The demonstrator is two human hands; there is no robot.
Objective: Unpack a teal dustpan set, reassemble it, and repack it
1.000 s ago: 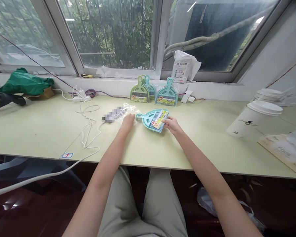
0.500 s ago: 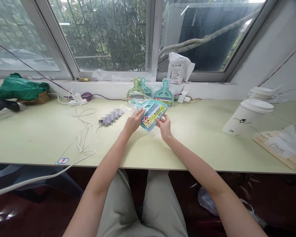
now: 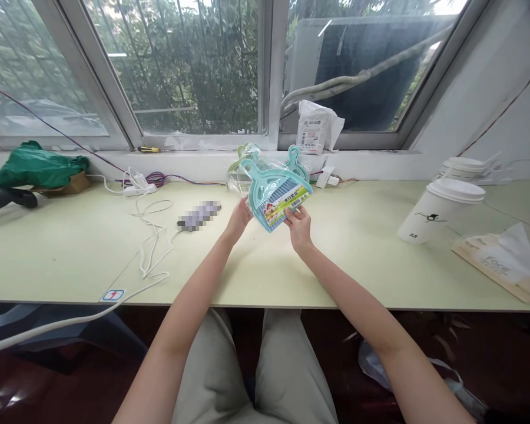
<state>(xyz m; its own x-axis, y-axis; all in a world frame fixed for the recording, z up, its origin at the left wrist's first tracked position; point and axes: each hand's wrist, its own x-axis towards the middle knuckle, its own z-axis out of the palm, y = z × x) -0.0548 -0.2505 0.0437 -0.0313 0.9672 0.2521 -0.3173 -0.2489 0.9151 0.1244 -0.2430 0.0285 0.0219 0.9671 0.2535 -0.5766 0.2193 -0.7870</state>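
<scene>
The packaged teal dustpan-and-brush set (image 3: 274,197), flat on the counter (image 3: 70,247) a second ago, is now being held up above it, pinched between the closed fingers of the left hand (image 3: 239,215) and the right hand (image 3: 297,222).

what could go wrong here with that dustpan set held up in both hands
1. Both hands, left and right, pinch only the lower edge of the teal dustpan set, so it may tip or slip from its loose clear wrapper.
2. If it drops, it may knock the packs leaning by the window.
</scene>
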